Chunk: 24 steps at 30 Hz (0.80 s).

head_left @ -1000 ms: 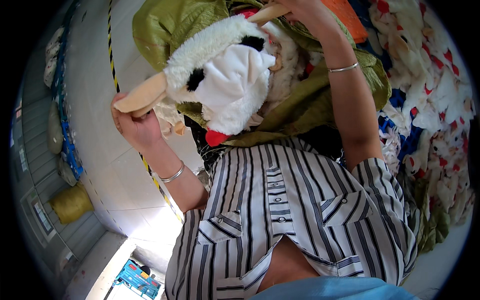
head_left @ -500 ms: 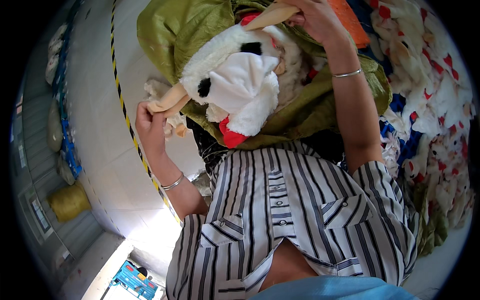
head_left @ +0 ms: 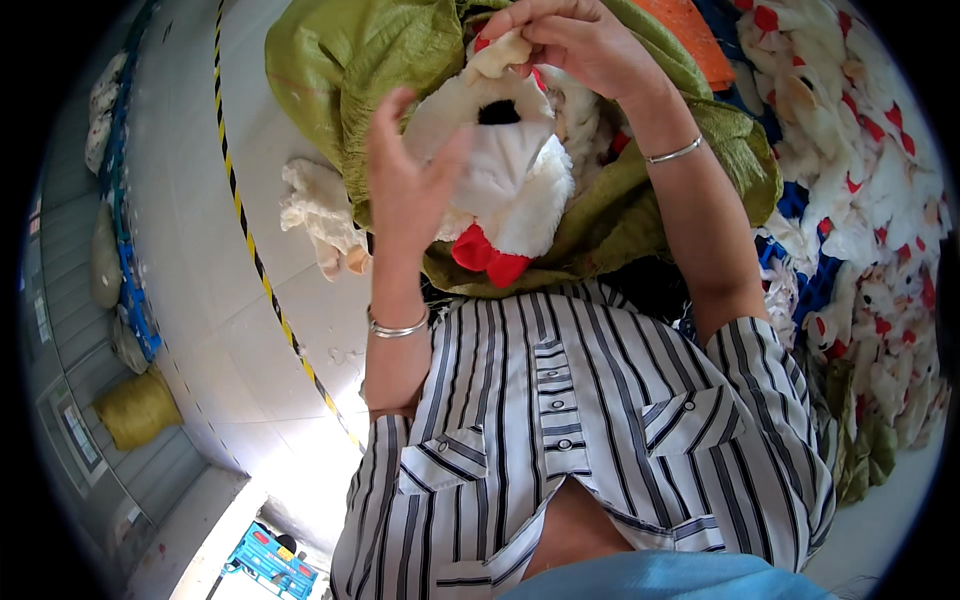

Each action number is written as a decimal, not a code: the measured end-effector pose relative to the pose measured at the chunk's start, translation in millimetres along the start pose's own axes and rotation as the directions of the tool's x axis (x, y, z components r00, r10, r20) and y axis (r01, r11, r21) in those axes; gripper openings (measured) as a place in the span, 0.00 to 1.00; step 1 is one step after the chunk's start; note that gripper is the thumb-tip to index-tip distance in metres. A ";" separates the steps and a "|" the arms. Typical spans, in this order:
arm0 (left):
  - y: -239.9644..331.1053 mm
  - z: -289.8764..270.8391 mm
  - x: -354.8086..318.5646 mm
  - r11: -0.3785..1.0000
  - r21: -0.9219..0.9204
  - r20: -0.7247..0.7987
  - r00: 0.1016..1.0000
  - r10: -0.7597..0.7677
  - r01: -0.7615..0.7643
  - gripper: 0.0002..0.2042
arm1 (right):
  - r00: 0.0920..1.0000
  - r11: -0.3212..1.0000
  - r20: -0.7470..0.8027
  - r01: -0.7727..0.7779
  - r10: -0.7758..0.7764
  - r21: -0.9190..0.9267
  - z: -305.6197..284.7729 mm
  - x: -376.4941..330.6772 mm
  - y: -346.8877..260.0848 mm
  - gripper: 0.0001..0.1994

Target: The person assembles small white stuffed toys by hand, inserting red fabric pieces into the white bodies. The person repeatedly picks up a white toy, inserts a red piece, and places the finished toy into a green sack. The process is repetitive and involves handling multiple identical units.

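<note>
Sack: green woven sack (head_left: 340, 70) at twelve o'clock, spread behind the toy.
Toy: white plush toy (head_left: 510, 185) with red feet, just above centre.
Left hand: left hand (head_left: 405, 180) open, fingers spread against the toy's side.
Right hand: right hand (head_left: 575, 40) pinching the toy's top.

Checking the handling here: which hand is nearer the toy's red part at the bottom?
Left. The left hand lies on the white plush toy just above its red part; the right hand pinches the top.

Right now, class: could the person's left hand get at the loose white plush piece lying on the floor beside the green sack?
Probably yes. The left hand is open against the plush toy, and the white plush piece lies uncovered just to its left, with nothing between them.
</note>
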State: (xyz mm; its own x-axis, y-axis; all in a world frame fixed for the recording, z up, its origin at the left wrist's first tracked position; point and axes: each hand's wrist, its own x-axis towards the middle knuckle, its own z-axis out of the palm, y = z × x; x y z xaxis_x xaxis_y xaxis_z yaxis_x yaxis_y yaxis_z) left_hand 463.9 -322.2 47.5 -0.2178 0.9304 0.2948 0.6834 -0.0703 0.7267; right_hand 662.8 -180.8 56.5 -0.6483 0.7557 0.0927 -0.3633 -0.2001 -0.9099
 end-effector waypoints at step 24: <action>-29.3 4.3 4.9 0.717 -0.384 0.383 0.807 -0.450 0.582 0.18 | 0.988 0.677 0.096 0.151 -0.118 -0.721 35.2 -7.9 14.1 0.07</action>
State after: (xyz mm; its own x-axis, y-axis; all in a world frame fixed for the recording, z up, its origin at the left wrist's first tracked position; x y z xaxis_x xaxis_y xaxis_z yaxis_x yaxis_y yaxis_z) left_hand 445.9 -314.1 25.0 -0.2163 0.9199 -0.3271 0.0954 0.3534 0.9306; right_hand 639.3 -211.5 57.2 -0.6617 0.7110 0.2378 0.1388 0.4279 -0.8931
